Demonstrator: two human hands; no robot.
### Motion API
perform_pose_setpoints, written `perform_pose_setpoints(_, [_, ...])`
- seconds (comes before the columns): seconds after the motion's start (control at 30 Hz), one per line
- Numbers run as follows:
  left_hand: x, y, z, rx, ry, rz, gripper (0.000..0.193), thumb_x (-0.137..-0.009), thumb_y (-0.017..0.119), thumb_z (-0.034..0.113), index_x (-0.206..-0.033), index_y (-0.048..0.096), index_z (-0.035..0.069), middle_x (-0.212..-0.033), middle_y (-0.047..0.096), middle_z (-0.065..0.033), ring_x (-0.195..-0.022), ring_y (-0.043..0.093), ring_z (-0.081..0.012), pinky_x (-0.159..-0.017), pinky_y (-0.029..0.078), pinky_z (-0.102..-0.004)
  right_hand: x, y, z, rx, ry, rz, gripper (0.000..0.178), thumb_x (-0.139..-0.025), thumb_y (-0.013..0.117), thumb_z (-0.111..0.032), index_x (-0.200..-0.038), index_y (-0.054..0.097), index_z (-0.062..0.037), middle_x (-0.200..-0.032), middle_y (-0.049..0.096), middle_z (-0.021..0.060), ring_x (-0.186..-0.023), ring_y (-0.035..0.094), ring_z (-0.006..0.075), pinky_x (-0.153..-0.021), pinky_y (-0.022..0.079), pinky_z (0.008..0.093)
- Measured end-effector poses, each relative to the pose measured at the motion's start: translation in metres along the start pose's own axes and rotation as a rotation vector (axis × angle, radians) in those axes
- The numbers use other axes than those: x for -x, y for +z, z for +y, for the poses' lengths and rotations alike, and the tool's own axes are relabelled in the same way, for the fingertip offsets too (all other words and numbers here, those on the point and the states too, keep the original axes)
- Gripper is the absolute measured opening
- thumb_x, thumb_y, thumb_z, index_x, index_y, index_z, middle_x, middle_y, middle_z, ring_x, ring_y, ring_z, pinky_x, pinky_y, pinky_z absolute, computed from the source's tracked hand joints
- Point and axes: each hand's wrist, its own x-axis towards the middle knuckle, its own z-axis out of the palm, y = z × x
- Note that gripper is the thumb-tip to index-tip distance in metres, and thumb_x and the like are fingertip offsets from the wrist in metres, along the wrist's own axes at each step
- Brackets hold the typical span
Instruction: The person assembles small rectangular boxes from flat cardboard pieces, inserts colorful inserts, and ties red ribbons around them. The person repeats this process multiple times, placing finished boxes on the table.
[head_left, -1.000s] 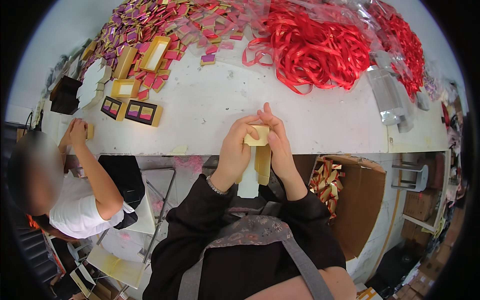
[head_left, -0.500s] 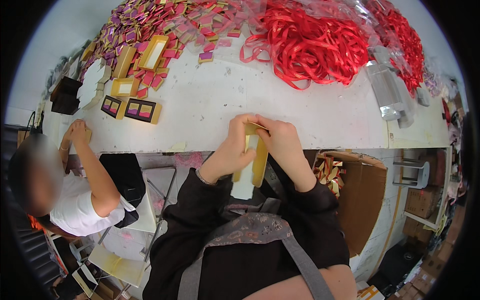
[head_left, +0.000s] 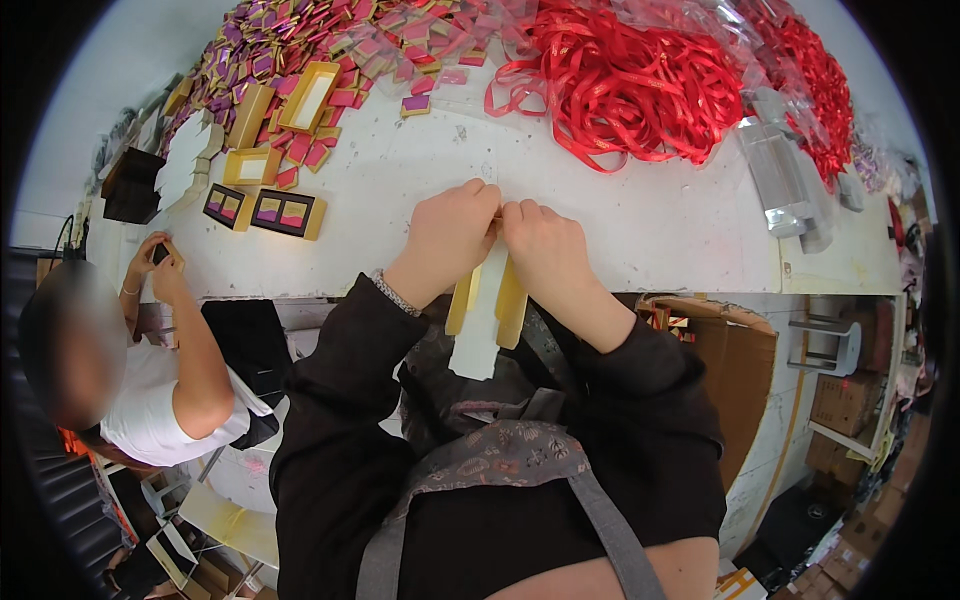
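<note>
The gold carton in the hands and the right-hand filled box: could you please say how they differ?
The carton is held by the left hand and right hand; the filled box rests on the tabletop. The carton's near end is open, a pale flap sticking out; the filled box looks assembled. The carton's visible inside is bare; the filled box shows two coloured pieces in a dark frame. Both show gold surfaces.

Bright, even light on flat white tabletop [head_left: 640, 225]; glints on glossy red ribbon heap [head_left: 630, 90], clear silvery plastic packaging [head_left: 775, 180]. Black corners, fisheye-curved edges; lower right dim.
</note>
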Motion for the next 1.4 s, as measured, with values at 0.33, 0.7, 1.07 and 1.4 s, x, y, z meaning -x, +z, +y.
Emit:
perform_pose_setpoints(0.33, [-0.002,0.000,-0.008,-0.068,-0.076,-0.161,0.011,-0.071,0.065,0.012,-0.078,0.057,0.009,-0.074,0.057,-0.0067,-0.070,0.060,-0.0283,-0.057,0.047,-0.0388,-0.014,0.002,0.015,-0.074,-0.116,-0.049,0.015,-0.067,0.062,-0.003,-0.080,0.056,-0.0023,-0.075,0.058,0.0110,-0.074,0.062,0.0261,-0.061,0.052,0.0347])
perform_pose_setpoints(0.7, [-0.011,0.001,-0.010,-0.105,-0.062,-0.112,0.012,-0.074,0.061,0.014,-0.084,0.059,0.009,-0.075,0.060,-0.0074,-0.067,0.061,-0.0285,-0.058,0.048,-0.0403,-0.029,-0.006,0.030,-0.149,-0.043,-0.145,0.025,-0.073,0.067,-0.012,-0.093,0.060,-0.0001,-0.089,0.061,0.0161,-0.088,0.062,0.0302,-0.074,0.052,0.0392])
perform_pose_setpoints(1.07, [0.042,-0.005,0.040,0.368,-0.669,0.023,0.013,-0.082,0.056,0.016,-0.087,0.056,0.004,-0.069,0.061,-0.0134,-0.064,0.061,-0.0304,-0.054,0.046,-0.0379,0.052,-0.003,-0.014,-1.235,0.594,0.327,0.070,-0.090,0.054,-0.013,-0.146,0.014,0.0018,-0.134,0.046,0.0249,-0.109,0.054,0.0367,-0.089,0.045,0.0364])
perform_pose_setpoints(1.4, [0.033,-0.004,0.047,0.503,-0.503,0.213,0.039,-0.080,0.052,0.007,-0.119,0.047,0.005,-0.086,0.060,-0.0168,-0.075,0.062,-0.0368,-0.064,0.048,-0.0424,0.031,-0.010,-0.013,-0.847,0.375,0.204,0.060,-0.086,0.046,-0.004,-0.142,0.024,0.0017,-0.104,0.058,0.0299,-0.084,0.062,0.0414,-0.074,0.049,0.0443])
